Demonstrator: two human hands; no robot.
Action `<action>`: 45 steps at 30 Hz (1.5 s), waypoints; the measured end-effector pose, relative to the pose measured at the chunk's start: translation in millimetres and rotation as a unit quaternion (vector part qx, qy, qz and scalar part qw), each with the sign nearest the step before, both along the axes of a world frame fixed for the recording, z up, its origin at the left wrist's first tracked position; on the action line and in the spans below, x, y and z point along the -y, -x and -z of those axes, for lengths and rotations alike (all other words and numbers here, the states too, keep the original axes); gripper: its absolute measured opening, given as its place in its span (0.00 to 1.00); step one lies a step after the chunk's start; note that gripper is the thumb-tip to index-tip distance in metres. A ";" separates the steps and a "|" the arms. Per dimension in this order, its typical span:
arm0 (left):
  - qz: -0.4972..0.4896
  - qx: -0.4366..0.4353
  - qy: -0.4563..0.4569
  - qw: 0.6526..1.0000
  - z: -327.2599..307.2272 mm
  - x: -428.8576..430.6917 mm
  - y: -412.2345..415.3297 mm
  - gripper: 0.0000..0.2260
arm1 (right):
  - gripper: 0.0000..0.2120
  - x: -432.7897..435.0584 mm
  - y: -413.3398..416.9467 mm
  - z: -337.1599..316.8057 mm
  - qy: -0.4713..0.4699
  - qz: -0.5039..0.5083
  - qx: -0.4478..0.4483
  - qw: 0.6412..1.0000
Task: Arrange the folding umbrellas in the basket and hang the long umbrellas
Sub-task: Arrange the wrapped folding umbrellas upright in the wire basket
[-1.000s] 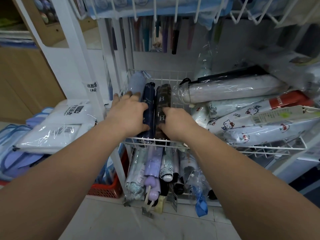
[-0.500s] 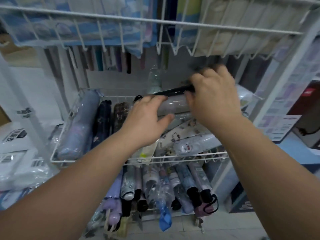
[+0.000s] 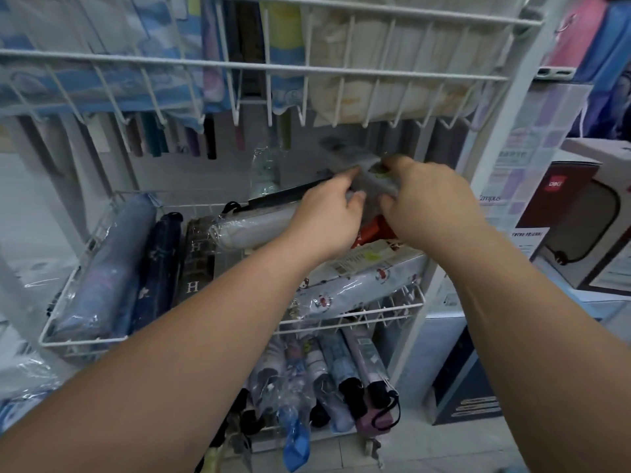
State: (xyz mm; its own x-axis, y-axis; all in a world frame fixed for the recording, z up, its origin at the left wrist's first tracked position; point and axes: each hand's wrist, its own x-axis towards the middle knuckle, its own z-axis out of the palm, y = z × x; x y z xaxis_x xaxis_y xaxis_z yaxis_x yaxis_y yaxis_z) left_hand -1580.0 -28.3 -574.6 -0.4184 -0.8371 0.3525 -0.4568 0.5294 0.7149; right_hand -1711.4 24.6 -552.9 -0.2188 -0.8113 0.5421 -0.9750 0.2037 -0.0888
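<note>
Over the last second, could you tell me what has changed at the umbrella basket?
Both hands left the two dark umbrellas at the left of the basket and moved right. The left hand and right hand now grip a grey wrapped umbrella, raised over the pile. The dark umbrellas stayed put.

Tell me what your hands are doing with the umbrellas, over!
Left hand, right hand: both gripping grey plastic-wrapped folding umbrella, blurred. Held above white wire basket. Pale wrapped umbrella lies crosswise underneath.
</note>
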 end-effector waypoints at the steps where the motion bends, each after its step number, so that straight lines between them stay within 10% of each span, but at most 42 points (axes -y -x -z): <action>1: 0.000 -0.001 0.000 1.000 -0.4 0.8 1.0 0.21 | 0.21 1.3 -0.5 -0.5 0.005 -0.007 0.003 1.000; 21: 0.017 -0.386 -0.213 0.897 20.4 11.1 -107.6 0.23 | 0.21 12.1 -115.9 32.6 0.061 -0.179 0.176 0.966; 37: -0.113 -0.182 -0.190 0.958 62.7 50.2 -239.4 0.25 | 0.18 45.8 -235.9 91.9 -0.119 -0.291 0.414 0.854; 45: -0.158 0.166 -0.080 0.970 56.5 58.5 -244.7 0.21 | 0.23 66.4 -250.7 114.4 -0.201 -0.265 0.406 0.851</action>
State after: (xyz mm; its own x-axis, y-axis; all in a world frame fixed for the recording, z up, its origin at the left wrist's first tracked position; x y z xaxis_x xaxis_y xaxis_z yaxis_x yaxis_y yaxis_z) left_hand -1335.2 -86.8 -631.1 -0.2009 -0.9747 0.0975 -0.7971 0.2206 0.5621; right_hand -1460.7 -41.7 -667.2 0.0647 -0.9970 0.0415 -0.5895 -0.0718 -0.8046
